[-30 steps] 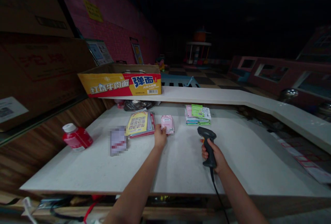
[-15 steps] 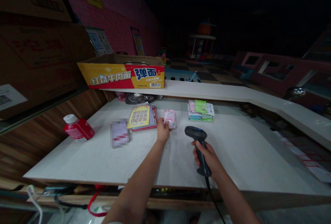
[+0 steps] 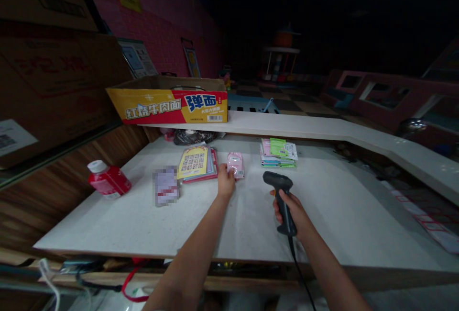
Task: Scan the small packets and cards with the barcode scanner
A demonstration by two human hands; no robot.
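Observation:
My right hand is wrapped round the handle of a black barcode scanner, which is held above the white desk with its cable hanging down. My left hand grips the lower left edge of a small pink packet lying at the middle of the desk. Just left of that packet is a stack of booklets with a yellow sheet on top. A pile of pink, green and white packets lies farther right, beyond the scanner.
A red bottle with a white cap stands at the left, near a blurred-out purple item. On the raised white ledge rests an open noodle carton. Large brown cardboard boxes rise at the far left.
My right hand has moved the scanner slightly to the right and a little up, away from the pink packet. My left hand and the packet have stayed in place.

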